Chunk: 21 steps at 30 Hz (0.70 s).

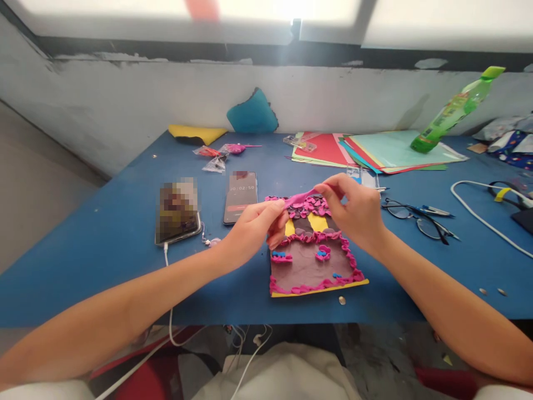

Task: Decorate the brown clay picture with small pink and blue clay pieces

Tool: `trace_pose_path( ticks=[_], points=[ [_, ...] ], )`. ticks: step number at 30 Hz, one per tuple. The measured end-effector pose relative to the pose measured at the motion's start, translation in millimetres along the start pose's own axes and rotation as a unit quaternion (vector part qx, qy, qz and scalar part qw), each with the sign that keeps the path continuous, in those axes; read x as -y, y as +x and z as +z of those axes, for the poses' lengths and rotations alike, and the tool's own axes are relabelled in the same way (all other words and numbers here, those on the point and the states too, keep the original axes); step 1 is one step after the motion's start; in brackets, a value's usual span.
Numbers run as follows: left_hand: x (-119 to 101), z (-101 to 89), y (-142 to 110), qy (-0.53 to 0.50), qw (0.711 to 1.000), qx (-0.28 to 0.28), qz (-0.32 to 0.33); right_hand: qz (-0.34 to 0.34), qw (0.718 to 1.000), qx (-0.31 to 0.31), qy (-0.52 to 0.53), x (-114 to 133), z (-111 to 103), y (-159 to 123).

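A strip of pink modelling clay [300, 196] is stretched between my two hands. My left hand [264, 219] pinches its left end, and my right hand [350, 205] pinches the other end with thumb and finger. Just beneath them lies a decorated board [308, 269] with a ruffled pink clay border, small pink and blue clay shapes, yellow patches and a cluster of pink and dark petals at the top. A yellow strip runs along its lower edge. My hands hide part of the board's upper half.
Two phones lie on the left, one charging [179, 214] and one showing a timer [240, 200]. Behind are small clay packets [216, 155] and coloured sheets [391, 150] under a tilted green bottle [453, 114]. Eyeglasses [416, 218] and a white cable [478, 214] lie right.
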<state>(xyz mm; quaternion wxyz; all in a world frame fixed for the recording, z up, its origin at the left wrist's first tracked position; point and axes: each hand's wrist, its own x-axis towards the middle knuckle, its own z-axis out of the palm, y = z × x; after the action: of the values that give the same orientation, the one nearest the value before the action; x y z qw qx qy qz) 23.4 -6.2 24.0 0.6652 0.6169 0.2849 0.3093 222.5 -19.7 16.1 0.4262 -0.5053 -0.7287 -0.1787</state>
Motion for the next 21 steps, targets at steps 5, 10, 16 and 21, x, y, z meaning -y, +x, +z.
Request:
trace_pose_path(
  ticks=[5,10,16,21],
  points=[
    [3.3,-0.5,0.3,-0.039,0.999,0.020,-0.002,0.058,0.997,-0.040,-0.009,-1.4,-4.3,4.4],
    [5.2,1.9,1.1,-0.066,0.996,0.042,-0.039,-0.043,0.994,0.018,0.097,14.3,-7.5,0.5],
    [7.7,2.6,1.1,-0.039,0.994,0.086,-0.051,-0.149,0.963,0.106,0.197,23.7,1.3,-10.6],
    [5.8,1.4,0.5,-0.011,0.996,0.075,-0.044,-0.154,0.975,0.079,0.143,20.7,1.3,-11.7]
  ],
)
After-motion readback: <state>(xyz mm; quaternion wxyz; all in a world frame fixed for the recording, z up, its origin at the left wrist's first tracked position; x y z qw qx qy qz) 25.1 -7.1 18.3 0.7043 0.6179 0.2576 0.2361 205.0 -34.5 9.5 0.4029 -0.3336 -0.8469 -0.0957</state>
